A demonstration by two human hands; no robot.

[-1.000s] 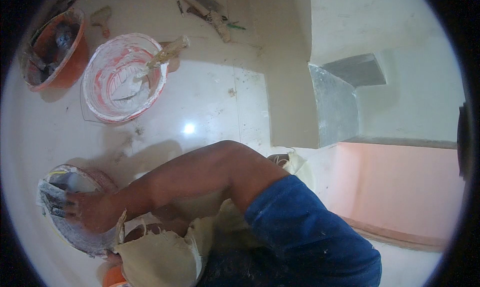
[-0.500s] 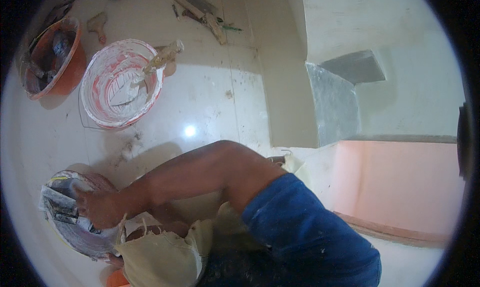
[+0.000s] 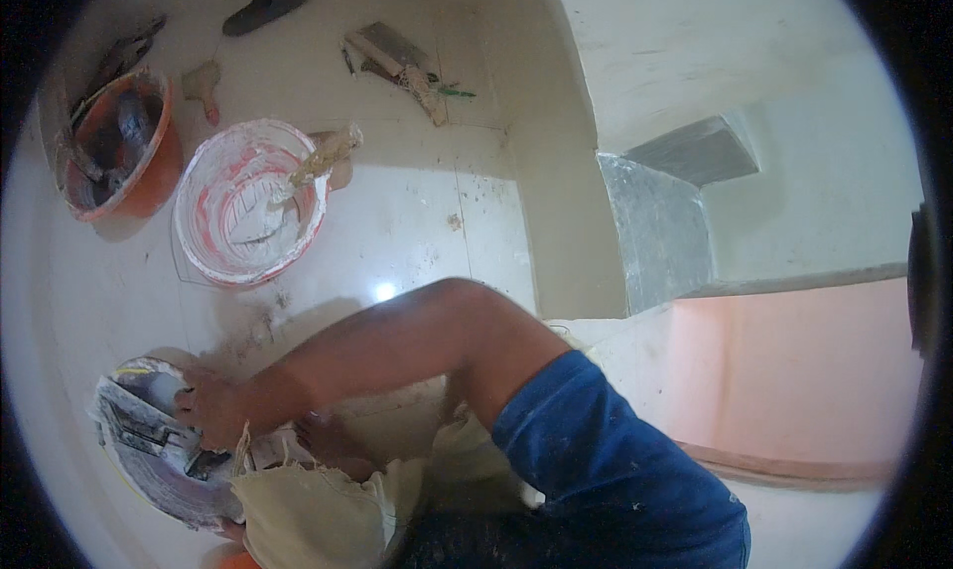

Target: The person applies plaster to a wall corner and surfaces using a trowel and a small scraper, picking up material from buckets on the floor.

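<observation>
At the lower left stands a round bucket (image 3: 149,492), its rim smeared with white paste. Across its mouth lies a flat metal trowel (image 3: 149,425) with a dark bracket on top, coated in paste. My right hand (image 3: 213,410) reaches over the bucket beside the trowel, fingers curled in; what they hold is hidden. Only a bit of my left hand (image 3: 230,529) shows, at the bucket's near rim, the rest being behind my beige trouser leg (image 3: 308,514). A blue sleeve (image 3: 615,450) covers my right upper arm.
A paste-coated bucket (image 3: 204,256) with a crusted stick (image 3: 328,157) stands farther off. Left of it is an orange tub (image 3: 159,177) with dark things inside. A brush (image 3: 204,87), a slipper (image 3: 268,6) and loose tools (image 3: 397,53) lie beyond. A wall ledge (image 3: 566,202) rises at right.
The whole view has shifted, so the floor things sit lower in the picture. My right hand has drawn slightly back to the right, and more of the trowel shows.
</observation>
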